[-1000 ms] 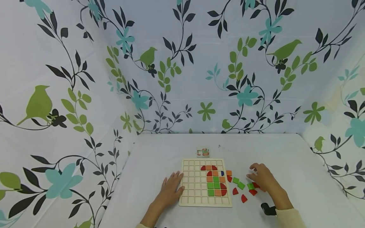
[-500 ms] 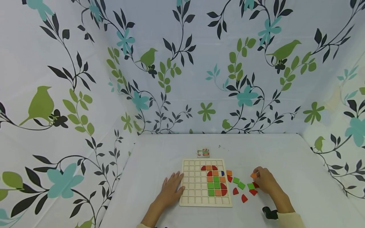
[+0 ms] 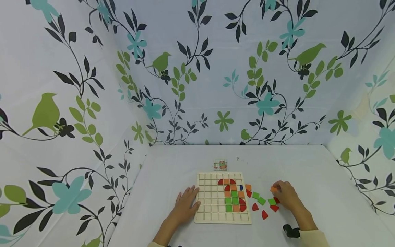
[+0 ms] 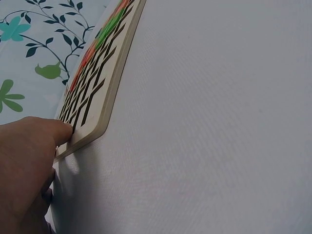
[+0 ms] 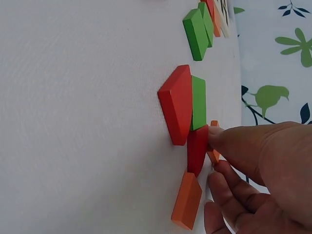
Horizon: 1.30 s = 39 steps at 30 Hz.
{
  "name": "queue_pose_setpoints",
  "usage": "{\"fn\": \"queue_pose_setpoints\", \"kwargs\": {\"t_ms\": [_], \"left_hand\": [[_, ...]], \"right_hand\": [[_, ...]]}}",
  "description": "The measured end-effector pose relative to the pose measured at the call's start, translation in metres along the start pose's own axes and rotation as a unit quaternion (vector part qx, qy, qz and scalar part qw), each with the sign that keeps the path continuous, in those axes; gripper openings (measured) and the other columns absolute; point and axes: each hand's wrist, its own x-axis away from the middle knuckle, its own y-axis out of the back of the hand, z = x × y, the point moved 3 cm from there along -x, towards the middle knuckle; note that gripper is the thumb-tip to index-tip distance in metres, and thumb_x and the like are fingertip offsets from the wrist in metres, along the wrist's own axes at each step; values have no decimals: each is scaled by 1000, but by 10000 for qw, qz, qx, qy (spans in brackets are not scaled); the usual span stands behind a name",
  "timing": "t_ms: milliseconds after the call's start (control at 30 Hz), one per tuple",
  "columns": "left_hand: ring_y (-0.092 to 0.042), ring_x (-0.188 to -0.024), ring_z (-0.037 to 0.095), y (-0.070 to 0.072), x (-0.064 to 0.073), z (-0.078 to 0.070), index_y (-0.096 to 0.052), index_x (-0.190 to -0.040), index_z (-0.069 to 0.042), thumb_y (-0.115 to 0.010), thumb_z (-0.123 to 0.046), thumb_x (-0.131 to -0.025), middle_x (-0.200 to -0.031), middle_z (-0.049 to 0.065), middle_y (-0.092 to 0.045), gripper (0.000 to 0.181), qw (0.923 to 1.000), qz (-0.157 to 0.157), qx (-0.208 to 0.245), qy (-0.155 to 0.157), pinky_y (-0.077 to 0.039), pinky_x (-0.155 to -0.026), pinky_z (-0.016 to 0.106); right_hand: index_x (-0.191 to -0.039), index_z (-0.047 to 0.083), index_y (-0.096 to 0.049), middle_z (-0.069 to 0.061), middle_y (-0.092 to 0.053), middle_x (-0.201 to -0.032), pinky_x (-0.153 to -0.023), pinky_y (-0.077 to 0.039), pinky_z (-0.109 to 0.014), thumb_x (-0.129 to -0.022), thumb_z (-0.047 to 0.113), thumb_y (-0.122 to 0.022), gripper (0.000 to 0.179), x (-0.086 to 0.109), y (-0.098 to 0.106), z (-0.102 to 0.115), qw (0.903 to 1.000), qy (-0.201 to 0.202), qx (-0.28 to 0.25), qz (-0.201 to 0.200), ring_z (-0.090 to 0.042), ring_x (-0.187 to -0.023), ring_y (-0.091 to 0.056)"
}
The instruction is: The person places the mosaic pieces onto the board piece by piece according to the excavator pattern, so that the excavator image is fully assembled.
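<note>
A wooden grid board (image 3: 211,206) lies on the table, with red, orange, green and blue tiles in its right-hand cells. My left hand (image 3: 185,203) rests at the board's left edge with fingers extended; in the left wrist view its thumb (image 4: 61,130) touches the top near a corner. Right of the board, my right hand (image 3: 287,195) pinches an orange square tile (image 3: 273,189) between thumb and fingers. Close beneath that hand, the right wrist view shows a red tile (image 5: 197,150), another orange tile (image 5: 186,200) and a green tile (image 5: 199,103).
Loose red and green tiles, such as a green square (image 3: 261,201) and a red quarter-round (image 3: 264,215), lie between board and right hand. A small pattern card (image 3: 220,165) sits behind the board. A black object (image 3: 291,231) is beside the right wrist. Patterned cloth (image 3: 197,85) hangs behind.
My right hand has come down among the loose tiles and now pinches an orange tile. Over the last half second it barely moves. The left hand stays at the board.
</note>
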Motion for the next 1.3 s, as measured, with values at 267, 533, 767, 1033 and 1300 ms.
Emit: {"fn": "queue_pose_setpoints", "kwargs": {"t_ms": [267, 533, 767, 1033, 1300], "left_hand": [[-25, -160, 40, 2, -2, -1, -40, -163, -14, -56, -35, -108, -171, 15, -33, 61, 10000, -19, -58, -22, -11, -126, 72], [-25, -160, 40, 1, -2, 1, -41, -163, -15, -57, -36, -108, -171, 14, -34, 61, 10000, -43, -65, -29, -12, -126, 72], [-26, -160, 41, 0, -1, 2, -41, -163, -14, -57, -36, -108, -171, 14, -35, 61, 10000, -14, -14, -46, -12, -125, 73], [-26, -160, 40, 0, 0, 0, -42, -162, -15, -58, -35, -107, -170, 14, -36, 61, 10000, -64, -27, -36, -13, -125, 73], [-26, -160, 40, -1, 0, 1, -42, -162, -15, -57, -36, -107, -170, 14, -35, 61, 10000, -65, -35, -23, -12, -125, 72]], "right_hand": [[-121, -12, -61, -24, -60, -110, -93, -58, -56, -98, 3, -67, 28, -8, -5, 2, 9996, 63, -266, 66, -32, -97, -58], [-121, -11, -63, -23, -60, -110, -90, -58, -52, -99, 3, -67, 26, -21, -16, 10, 9995, 75, -274, 108, -32, -98, -60], [-119, -8, -64, -21, -60, -110, -93, -57, -54, -99, 6, -69, 25, -33, -28, 22, 9996, 43, -193, 200, -31, -100, -59], [-123, -7, -65, -20, -60, -115, -95, -57, -53, -101, 12, -69, 29, -41, -42, 55, 9991, 203, -228, 285, -29, -100, -60], [-121, -1, -67, -15, -61, -115, -95, -57, -52, -102, 14, -70, 24, -45, -69, 96, 9971, 657, -64, 389, -26, -100, -61]]}}
